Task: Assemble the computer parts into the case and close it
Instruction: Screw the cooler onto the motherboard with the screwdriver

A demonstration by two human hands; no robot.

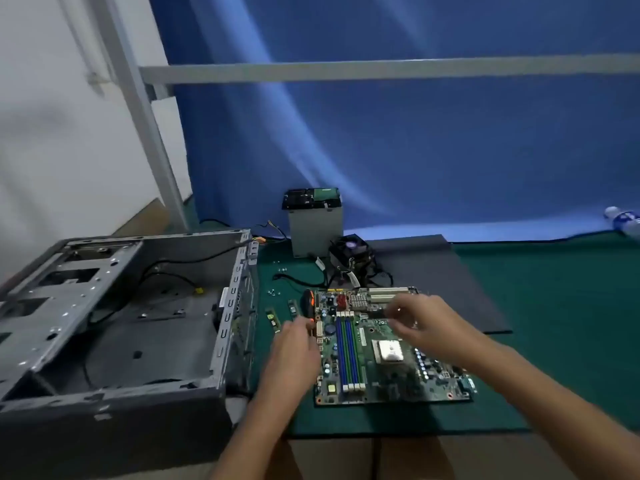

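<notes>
Green mobo (388, 382) lies flat on the green mat (554, 306), just right of the open grey case (114, 327) — white CPU (389, 350) mid-board, blue and green RAM slots (349, 355) beside it. Left hand (294, 344) sits at the board's left edge, fingers fairly straight. Right hand (426, 323) hovers over the far part, fingers loosely bent, blurred — can't tell if it pinches anything. Count: 1 mobo, 1 case, 2 loose RAM sticks (273, 319), 1 cooler fan (351, 252).

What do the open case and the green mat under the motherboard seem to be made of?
Computer case: likely sheet steel, dull grey, judging by punched holes and folded edges. Green mat: probably rubber or foam, matte, no glare, thin cut front edge; cannot tell which.
</notes>
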